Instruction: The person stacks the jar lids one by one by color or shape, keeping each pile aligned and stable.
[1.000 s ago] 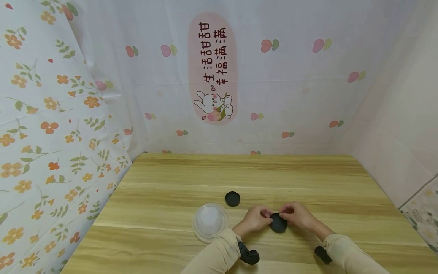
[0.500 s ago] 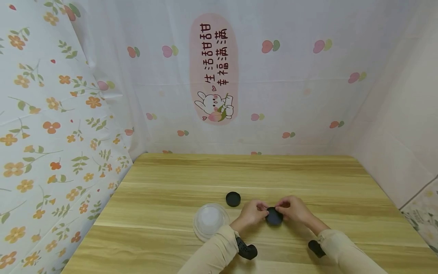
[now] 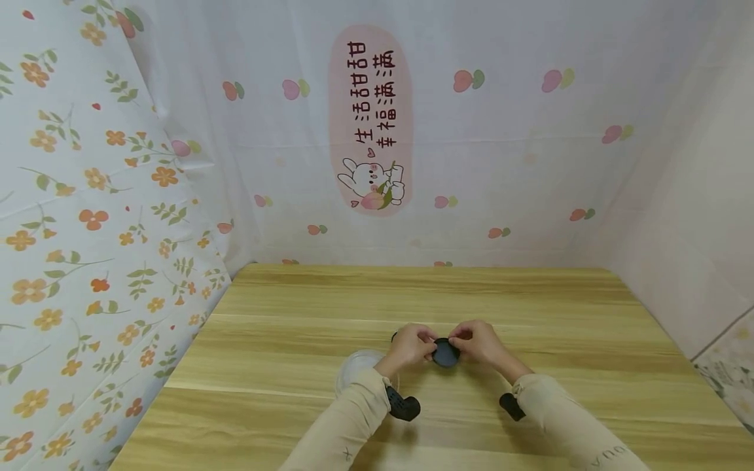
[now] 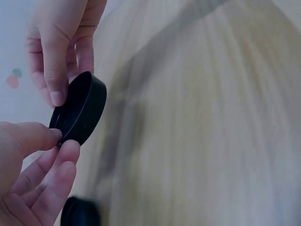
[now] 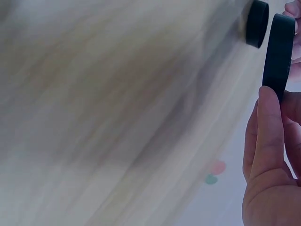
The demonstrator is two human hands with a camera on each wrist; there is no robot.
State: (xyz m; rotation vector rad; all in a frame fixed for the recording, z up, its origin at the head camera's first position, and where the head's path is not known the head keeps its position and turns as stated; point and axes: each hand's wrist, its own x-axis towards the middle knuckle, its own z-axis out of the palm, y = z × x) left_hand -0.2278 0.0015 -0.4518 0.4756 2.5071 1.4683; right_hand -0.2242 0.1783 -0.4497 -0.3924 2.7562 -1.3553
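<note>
Between my two hands is a shallow round black lid (image 3: 446, 354), raised off the table and tilted. My left hand (image 3: 412, 345) pinches its rim between thumb and fingers. On the opposite side my right hand (image 3: 478, 341) grips the rim, with the thumb on the inner face in the left wrist view. A second round black lid (image 5: 257, 23) lies on the table close by; in the head view the left hand hides most of it. Beside the left forearm sits a clear plastic dome-shaped container (image 3: 353, 366), partly covered by the sleeve.
The wooden table (image 3: 283, 307) reaches back to a patterned cloth wall (image 3: 501, 163). Flowered cloth (image 3: 106, 229) hangs along the left side. A black wrist device sits under each forearm.
Both hands have moved left and away from me together with the black lid, nearing the second lid. The left hand now covers most of that second lid in the head view.
</note>
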